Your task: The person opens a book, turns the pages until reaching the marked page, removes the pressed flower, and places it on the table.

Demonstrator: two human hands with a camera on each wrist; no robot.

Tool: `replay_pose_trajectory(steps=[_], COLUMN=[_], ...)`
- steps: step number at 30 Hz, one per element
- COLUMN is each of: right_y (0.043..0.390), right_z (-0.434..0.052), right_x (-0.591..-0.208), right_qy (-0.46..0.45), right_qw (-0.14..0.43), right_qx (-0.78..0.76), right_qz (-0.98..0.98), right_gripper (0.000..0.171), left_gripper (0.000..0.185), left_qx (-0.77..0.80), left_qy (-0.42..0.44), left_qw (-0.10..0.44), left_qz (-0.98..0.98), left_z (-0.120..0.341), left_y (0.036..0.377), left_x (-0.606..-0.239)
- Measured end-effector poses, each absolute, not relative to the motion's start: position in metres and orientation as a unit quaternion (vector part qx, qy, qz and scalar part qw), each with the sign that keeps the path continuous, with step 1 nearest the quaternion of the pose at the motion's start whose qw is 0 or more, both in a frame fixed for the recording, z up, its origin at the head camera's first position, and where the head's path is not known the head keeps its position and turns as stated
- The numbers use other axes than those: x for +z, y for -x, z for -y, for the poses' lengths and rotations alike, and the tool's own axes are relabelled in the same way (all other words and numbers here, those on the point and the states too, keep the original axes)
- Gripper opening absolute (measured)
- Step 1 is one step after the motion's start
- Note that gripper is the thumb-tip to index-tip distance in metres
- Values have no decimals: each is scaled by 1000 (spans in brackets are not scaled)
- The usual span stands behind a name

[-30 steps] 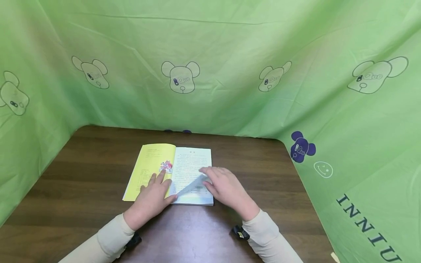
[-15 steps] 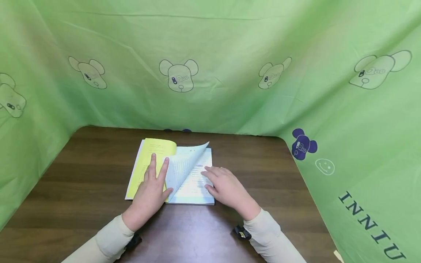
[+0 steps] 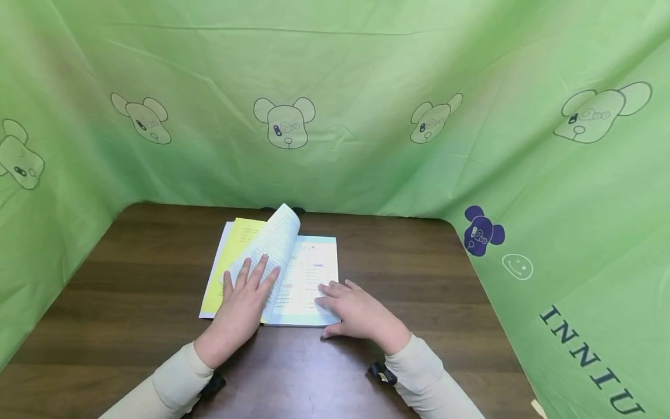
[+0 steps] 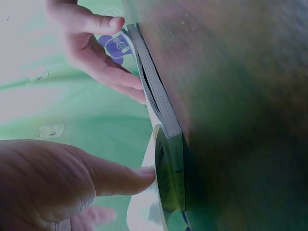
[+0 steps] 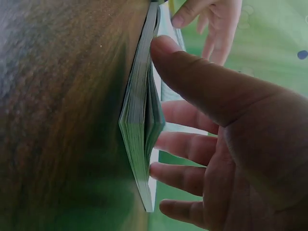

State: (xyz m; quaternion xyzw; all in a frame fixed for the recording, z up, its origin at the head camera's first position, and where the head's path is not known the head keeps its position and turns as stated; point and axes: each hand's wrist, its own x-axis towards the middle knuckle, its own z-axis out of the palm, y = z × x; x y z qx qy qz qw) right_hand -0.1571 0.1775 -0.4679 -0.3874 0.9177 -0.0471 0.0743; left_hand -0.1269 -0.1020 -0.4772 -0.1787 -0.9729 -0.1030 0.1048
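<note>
The left hand (image 3: 242, 299) lies flat with straight fingers on a curling page (image 3: 272, 244), pressing it toward the yellow leaf (image 3: 230, 262); the open book (image 3: 309, 279) rests mid-table (image 3: 131, 273); the right hand (image 3: 356, 311), fingers relaxed, rests on its lower right corner.

Readable text: large dark capitals "INNIU" on the green cloth (image 3: 591, 361), lower right of the head view, running diagonally down to the frame edge; further letters, if any, are cut off.

Open book (image 3: 309, 279): printed lines on the white right-hand page and on the curled page, too small to read. Yellow page at left also carries print, illegible.

Wrist views: marks on the book's spine (image 4: 177, 161), blurred, unreadable.
</note>
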Motion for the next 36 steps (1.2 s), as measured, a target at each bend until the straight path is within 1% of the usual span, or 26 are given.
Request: replay_pose_trajectory(steps=[3, 7, 9, 13, 19, 26, 30, 36], right_y=[157, 157, 157, 157, 157, 157, 157, 159], right_z=[-177, -177, -178, -178, -178, -178, -179, -182], right_x=[-468, -469, -469, -469, -469, -467, -466, -464], right_qy=[388, 389, 390, 389, 389, 392, 403, 433], right_qw=[78, 73, 72, 73, 80, 81, 71, 36], right_qx=[-46, -45, -42, -42, -49, -53, -53, -38], right_qz=[-917, -917, -917, -917, -917, -915, -911, -900], right_gripper=[73, 70, 68, 66, 62, 55, 45, 14], left_gripper=[65, 66, 68, 63, 59, 43, 41, 41], left_qx=[-105, -98, -98, -109, -112, -123, -130, -133], left_qy=[201, 229, 231, 211, 167, 143, 136, 130], left_qw=[81, 43, 21, -12, -39, -42, -42, -46], left_qz=[971, 968, 968, 971, 979, 981, 981, 981], left_z=[103, 103, 102, 101, 102, 102, 102, 102], left_y=[127, 127, 127, 125, 123, 123, 123, 123], left_x=[-478, -478, -477, -476, -473, -471, -471, -471])
